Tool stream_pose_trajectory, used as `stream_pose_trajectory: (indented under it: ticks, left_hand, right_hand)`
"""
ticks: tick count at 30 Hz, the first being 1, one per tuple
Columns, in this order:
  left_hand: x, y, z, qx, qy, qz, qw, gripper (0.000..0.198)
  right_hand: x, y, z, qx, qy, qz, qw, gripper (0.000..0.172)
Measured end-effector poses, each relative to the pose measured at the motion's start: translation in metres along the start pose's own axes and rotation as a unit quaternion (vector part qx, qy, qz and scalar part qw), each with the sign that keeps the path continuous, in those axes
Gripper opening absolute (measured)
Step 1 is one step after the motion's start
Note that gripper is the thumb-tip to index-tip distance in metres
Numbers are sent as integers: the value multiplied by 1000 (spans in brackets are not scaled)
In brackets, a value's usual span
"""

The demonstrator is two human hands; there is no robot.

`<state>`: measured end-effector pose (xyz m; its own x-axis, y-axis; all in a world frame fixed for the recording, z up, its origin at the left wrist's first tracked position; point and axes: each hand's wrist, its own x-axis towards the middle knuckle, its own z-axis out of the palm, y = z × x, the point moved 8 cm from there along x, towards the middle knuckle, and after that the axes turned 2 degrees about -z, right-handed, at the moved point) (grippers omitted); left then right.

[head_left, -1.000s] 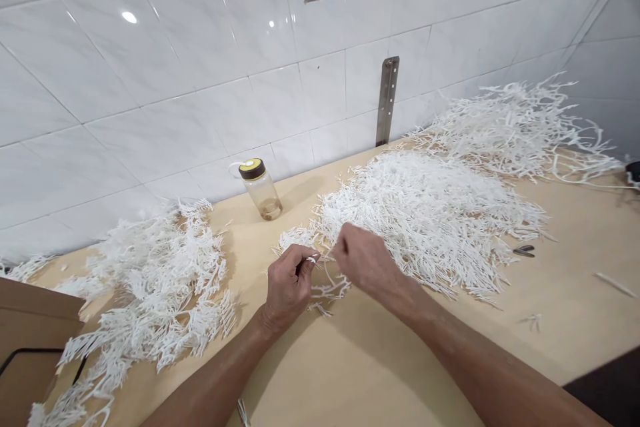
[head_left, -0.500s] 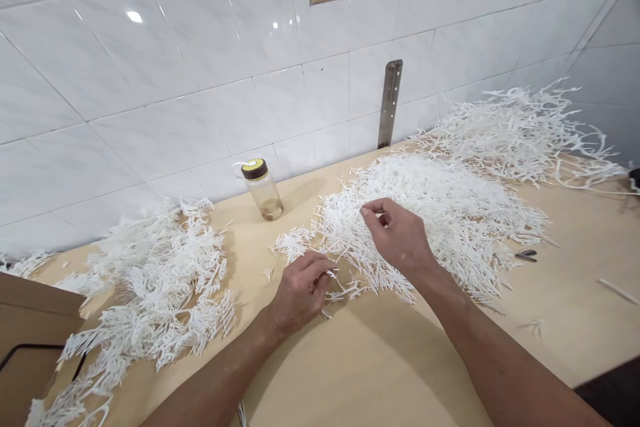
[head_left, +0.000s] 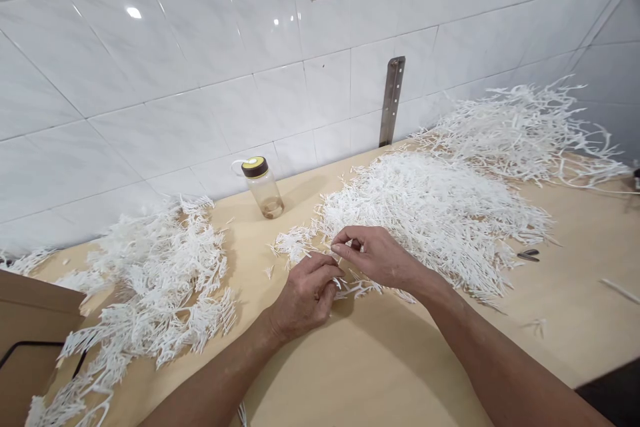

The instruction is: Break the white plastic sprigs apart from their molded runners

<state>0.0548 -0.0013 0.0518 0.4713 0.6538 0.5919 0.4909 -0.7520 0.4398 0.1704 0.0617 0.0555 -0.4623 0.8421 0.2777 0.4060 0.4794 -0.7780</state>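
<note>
My left hand is closed around a white branched plastic sprig, part of which sticks out to the right under my right hand. Close above it, my right hand has thumb and forefinger pinched together; whatever lies between those fingertips is too small to make out. Just behind both hands spreads a big heap of small white plastic sprigs. A smaller clump of the same pieces sits beyond my left hand's knuckles.
Another pile of white sprigs covers the table's left side, beside a cardboard box. A clear bottle with a dark and yellow lid stands near the tiled wall. Longer white stems lie back right. Small dark snips rest right of the heap.
My right hand has come down and left from over the big heap to beside my left hand. The left hand stays nearly in place, still closed on the sprig.
</note>
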Motion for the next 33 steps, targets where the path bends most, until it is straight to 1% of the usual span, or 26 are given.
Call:
stream_pose_trajectory:
  ticks: [4, 6, 8, 10, 13, 17, 20, 24, 27, 33]
  left_hand:
    - [1, -4, -2, -8, 13, -9, 1000, 35]
    - [1, -3, -2, -14, 10, -12, 1000, 36]
    - [-1, -1, -2, -23, 10, -15, 1000, 38]
    - [-2, 1, -5, -30, 26, -19, 999, 41]
    - [-5, -3, -19, -15, 90, -35, 995, 43]
    - [-6, -21, -42, 36, 189, -88, 977, 32]
    - [-4, -38, -53, 78, 221, -136, 962, 27]
    - [-3, -55, -54, 73, 219, -182, 956, 22]
    - [-3, -60, -51, 64, 204, -193, 958, 20]
    - [-2, -66, -41, 75, 140, -207, 965, 22]
  right_hand:
    - [0, 3, 1, 29, -19, -3, 999, 19]
    - [1, 7, -1, 22, -5, 1, 1000, 19]
    - [3, 12, -5, 9, 22, 11, 1000, 21]
    - [4, 15, -9, 6, 43, 21, 999, 21]
    - [4, 16, -12, 20, 45, 25, 998, 22]
    - [2, 14, -13, 39, 40, 32, 998, 24]
    - [1, 15, -13, 46, 42, 42, 997, 25]
    - [1, 20, -13, 49, 42, 51, 997, 24]
    - [1, 21, -13, 57, 42, 48, 996, 24]
    - [1, 21, -12, 86, 32, 52, 994, 24]
